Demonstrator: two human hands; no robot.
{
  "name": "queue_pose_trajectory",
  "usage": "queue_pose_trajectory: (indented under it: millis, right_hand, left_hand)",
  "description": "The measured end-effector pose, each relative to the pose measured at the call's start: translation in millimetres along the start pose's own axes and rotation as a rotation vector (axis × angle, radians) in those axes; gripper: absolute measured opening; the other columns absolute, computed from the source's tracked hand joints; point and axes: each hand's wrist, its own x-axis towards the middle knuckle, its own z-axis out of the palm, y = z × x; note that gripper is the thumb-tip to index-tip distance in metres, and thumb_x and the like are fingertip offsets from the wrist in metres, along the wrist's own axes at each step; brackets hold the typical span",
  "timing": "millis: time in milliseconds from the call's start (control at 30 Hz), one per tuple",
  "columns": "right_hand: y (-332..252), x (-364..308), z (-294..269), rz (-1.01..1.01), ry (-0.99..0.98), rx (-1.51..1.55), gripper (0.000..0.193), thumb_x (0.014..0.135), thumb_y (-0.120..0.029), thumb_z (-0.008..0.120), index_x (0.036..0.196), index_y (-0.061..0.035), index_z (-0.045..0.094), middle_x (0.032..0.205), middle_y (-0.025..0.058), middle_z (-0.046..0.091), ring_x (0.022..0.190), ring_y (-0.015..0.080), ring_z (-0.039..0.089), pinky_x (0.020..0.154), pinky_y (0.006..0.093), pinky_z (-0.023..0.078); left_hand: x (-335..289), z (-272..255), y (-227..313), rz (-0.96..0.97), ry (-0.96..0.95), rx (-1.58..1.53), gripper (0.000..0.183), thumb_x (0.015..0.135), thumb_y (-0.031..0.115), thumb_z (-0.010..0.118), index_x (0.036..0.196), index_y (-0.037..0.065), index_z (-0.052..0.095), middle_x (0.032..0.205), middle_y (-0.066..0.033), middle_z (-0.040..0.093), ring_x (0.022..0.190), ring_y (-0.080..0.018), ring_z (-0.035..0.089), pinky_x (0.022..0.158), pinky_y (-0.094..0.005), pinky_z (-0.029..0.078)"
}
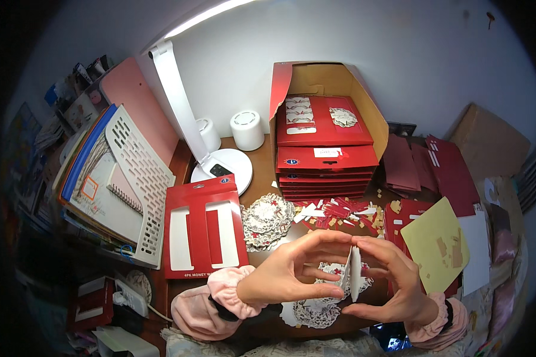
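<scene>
Between my two hands, above the near part of the table, stands a white folded card or thin stack of cards [355, 275], seen nearly edge-on. My left hand [292, 271] has its fingertips and thumb along the left side. From the right, my right hand [393, 276] pinches it, fingers at the top and thumb low. Its faces are mostly hidden. Beneath the hands lie lacy white cut-out pieces with small red marks [318, 312], partly covered by them. A pile of similar lacy cut-outs [267, 220] lies beyond my left hand.
A red flat package with white windows [205, 229] lies left. An open carton [372, 131] holds stacked red packages [324, 163]. Red and tan scraps [339, 214] lie before it. A yellow sheet [438, 244] is at right. A white desk lamp [181, 95] and file rack [140, 172] stand left.
</scene>
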Motion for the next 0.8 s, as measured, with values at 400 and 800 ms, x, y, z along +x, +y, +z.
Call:
queue_pose_trajectory:
  millis: [400, 800]
  right_hand:
    - [0.5, 0.7, 4.0, -0.023, -0.010, -0.051, 0.071, 0.071, -0.013, 0.086, 0.133, -0.0017, 0.053, 0.132, 0.0172, 0.050, 0.117, 0.0250, 0.059, 0.088, 0.0358, 0.060]
    - [2.2, -0.2, 2.4, -0.015, -0.028, 0.015, 0.071, 0.073, -0.011, 0.085, 0.134, -0.0004, 0.052, 0.133, 0.0174, 0.049, 0.120, 0.0262, 0.057, 0.091, 0.0371, 0.059]
  left_hand:
    - [-5.1, 8.2, -0.8, 0.039, 0.041, 0.107, 0.080, 0.076, 0.002, 0.082, 0.144, 0.004, 0.038, 0.144, -0.0060, 0.042, 0.127, -0.0185, 0.050, 0.101, -0.0323, 0.049]
    - [-7.1, 10.6, 2.6, 0.048, 0.053, 0.170, 0.080, 0.077, 0.003, 0.082, 0.144, 0.004, 0.038, 0.144, -0.0067, 0.042, 0.127, -0.0201, 0.050, 0.100, -0.0335, 0.050]
